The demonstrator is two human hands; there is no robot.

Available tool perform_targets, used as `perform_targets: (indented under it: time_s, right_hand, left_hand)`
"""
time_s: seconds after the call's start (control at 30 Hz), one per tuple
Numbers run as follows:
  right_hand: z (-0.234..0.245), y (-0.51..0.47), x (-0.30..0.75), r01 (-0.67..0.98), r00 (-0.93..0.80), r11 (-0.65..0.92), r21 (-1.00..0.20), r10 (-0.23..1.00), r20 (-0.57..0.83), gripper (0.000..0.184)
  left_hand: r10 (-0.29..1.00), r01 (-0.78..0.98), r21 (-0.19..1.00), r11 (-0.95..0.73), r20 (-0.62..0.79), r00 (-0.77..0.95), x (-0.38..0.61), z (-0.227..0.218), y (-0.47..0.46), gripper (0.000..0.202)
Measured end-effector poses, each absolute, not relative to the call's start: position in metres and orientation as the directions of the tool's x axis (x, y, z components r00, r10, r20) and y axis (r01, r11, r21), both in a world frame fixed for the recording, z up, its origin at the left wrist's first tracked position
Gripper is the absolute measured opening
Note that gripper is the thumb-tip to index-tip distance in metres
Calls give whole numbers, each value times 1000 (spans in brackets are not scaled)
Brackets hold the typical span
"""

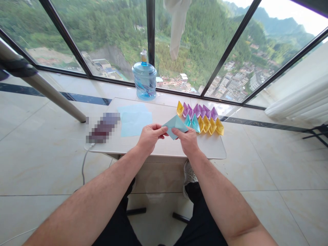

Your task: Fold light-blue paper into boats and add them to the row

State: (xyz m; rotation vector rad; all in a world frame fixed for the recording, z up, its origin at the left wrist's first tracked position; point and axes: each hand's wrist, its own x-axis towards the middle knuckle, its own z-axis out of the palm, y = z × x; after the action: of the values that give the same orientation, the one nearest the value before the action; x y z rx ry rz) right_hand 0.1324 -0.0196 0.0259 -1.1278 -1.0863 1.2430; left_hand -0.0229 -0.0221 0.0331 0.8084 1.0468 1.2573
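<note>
- Our left hand point(150, 137) and right hand point(189, 139) both pinch the folded blue paper point(176, 122), thumbs on top, over the bench point(166, 148).
- One corner points toward us, another toward the window point(151, 34); its long axis seems to run left to right, though fingers hide the ends.
- Flat blue sheets point(135, 123) lie left of it; paper boats point(212, 126) stand in two rows to the right.
- Behind the bench stands a water bottle point(145, 82).

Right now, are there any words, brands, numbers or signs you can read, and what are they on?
None can be read.
Water bottle: marks on its side, too small and blurred to read.
Pixelated patch: blocked out, so nothing readable.
Buildings outside: too small to tell.
Folded blue paper, blue sheets, paper boats: I see no writing.
</note>
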Motion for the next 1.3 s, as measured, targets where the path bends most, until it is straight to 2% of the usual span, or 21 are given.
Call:
perform_targets:
  time_s: [0.27, 0.57, 0.73, 0.9, 1.03, 1.3]
  right_hand:
    - [22, -18, 134, -179, 53, -32, -983, 998, -42, 30]
    - [20, -19, 127, -303, 18, -19, -953, 999, -26, 26]
    - [20, -21, 120, -392, 20, -8, -920, 1000, -17, 23]
    - [22, -22, 122, -371, 68, 21, -928, 998, -5, 20]
    - [22, -23, 123, -317, 33, 17, -948, 999, 7, 20]
    - [20, -24, 124, -311, -18, 35, -950, 999, 43, 20]
  left_hand:
    - [993, -265, 961, 76, -98, -71, -27, 32, -21, 37]
    - [988, -488, 862, 136, -156, 1, -23, 26, -23, 35]
    - [981, -477, 871, 115, -174, -80, -14, 29, -28, 35]
    - [995, -337, 939, 65, -87, -50, -12, 29, -28, 36]
    - [996, -278, 957, 79, -88, -22, -14, 28, -26, 30]
    - [987, -405, 903, 143, -158, -3, -15, 28, -26, 32]
